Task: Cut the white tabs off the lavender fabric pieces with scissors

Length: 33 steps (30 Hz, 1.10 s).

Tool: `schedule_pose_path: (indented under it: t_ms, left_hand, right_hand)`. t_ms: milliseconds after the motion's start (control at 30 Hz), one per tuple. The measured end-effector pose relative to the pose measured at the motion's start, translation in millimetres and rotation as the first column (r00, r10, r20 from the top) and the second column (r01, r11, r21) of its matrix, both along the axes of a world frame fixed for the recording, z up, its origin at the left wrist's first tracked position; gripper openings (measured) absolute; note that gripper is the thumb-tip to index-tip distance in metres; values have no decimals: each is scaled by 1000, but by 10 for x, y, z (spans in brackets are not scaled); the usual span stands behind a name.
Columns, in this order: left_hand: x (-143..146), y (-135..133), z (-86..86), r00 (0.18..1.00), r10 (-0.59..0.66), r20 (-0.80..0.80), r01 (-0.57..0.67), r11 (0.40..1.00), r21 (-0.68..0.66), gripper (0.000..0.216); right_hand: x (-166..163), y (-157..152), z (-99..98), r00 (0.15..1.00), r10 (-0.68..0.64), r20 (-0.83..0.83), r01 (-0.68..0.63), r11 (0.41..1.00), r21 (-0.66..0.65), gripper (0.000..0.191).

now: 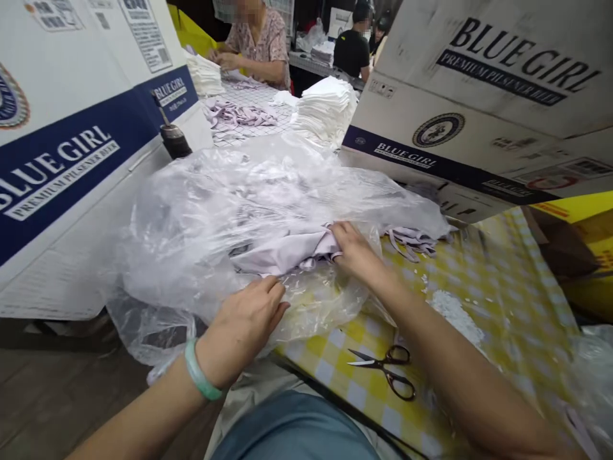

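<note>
Clear plastic bag (268, 182): landmark; spread loose and crumpled across the near work area, its film draped over pale contents, which probably keeps them together and clean.
Lilac cloth (287, 250): at the near side of the bag, partly beneath its film; the exposed fold gives the fingers an edge to take.
Right hand (353, 248): at the bag's near right part, fingers apparently closed on the cloth's right end, a hold that would steady it; the thumb is hidden.
Left hand (249, 314): at the bag's near edge, fingers curled beside the cloth; whether they grip film cannot be told. Its position suggests keeping loose plastic aside.
Lilac straps (412, 243): protruding at the bag's right end, apparently too loose to stay covered.
Scissors (383, 367): nearer the wearer than the bag, to its right, blades parted; lying on the checked cover (498, 268), seemingly within easy reach.
Cartons: one left (129, 102) and one right (479, 121) of the bag, flanking it like side walls.
White stack (326, 108): behind the bag, piled flat, presumably for order.
</note>
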State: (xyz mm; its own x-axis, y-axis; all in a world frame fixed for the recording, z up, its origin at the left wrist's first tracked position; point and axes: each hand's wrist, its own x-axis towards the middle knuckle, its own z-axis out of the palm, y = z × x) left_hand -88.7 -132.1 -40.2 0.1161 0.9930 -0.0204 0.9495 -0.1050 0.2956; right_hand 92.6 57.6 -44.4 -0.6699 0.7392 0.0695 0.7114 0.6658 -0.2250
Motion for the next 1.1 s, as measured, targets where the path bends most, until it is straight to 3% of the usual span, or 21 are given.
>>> schedule_pose_path:
  t_ms: [100, 167, 233, 333, 400, 467, 533, 667, 800, 867, 967, 1033, 1100]
  left_hand:
    - [207, 57, -17, 940, -87, 328, 53, 992, 111, 24]
    - [363, 58, -22, 801, -127, 585, 83, 991, 101, 25]
    - [525, 52, -33, 609, -68, 790, 121, 993, -9, 28]
    - [740, 65, -60, 260, 196, 946, 151, 959, -240, 34]
    - [831, 85, -65, -25, 334, 942, 148, 933, -327, 40]
    - [866, 99, -42, -263, 382, 886, 131, 924, -360, 36]
    - [850, 114, 16, -376, 385, 843, 99, 921, -376, 26]
    - [782, 293, 246, -393, 352, 849, 31, 928, -371, 17]
    - [864, 814, 553, -379, 250, 891, 4, 963, -269, 23]
    - [974, 1089, 624, -306, 221, 926, 73, 975, -209, 27]
    - [1149, 1261, 503, -84, 319, 944, 247, 924, -290, 37]
    - [1225, 1146, 297, 33, 426, 904, 353, 841, -410, 46]
    - [1248, 895, 72, 75, 527, 846, 441, 744, -503, 47]
  right_hand:
    - [255, -169, -16, 988, -17, -153, 26, 998, 53, 58]
    - [441, -267, 44, 965, -42, -257, 72, 992, 108, 59]
    - [621, -402, 173, 938, -67, -341, 117, 985, 129, 48]
    - [810, -735, 406, 893, -125, -433, 160, 986, 46, 28]
    - [860, -1010, 488, 887, -53, -458, 66, 998, 12, 25]
    - [869, -1260, 459, 883, 116, -454, -113, 993, 34, 25]
    - [862, -1443, 339, 873, 204, -444, -201, 978, 54, 27]
    - [815, -1653, 55, 886, 200, -418, -196, 979, 55, 47]
    - [735, -1806, -52, 885, 275, -376, -273, 960, 61, 57]
    - [729, -1853, -60, 869, 214, -446, -229, 973, 21, 52]
    - [789, -1877, -85, 808, -128, -575, -32, 965, -260, 39]
    - [841, -1891, -130, 724, -382, -574, 68, 868, -492, 38]
    - [869, -1932, -189, 692, -485, -535, 89, 793, -603, 37]
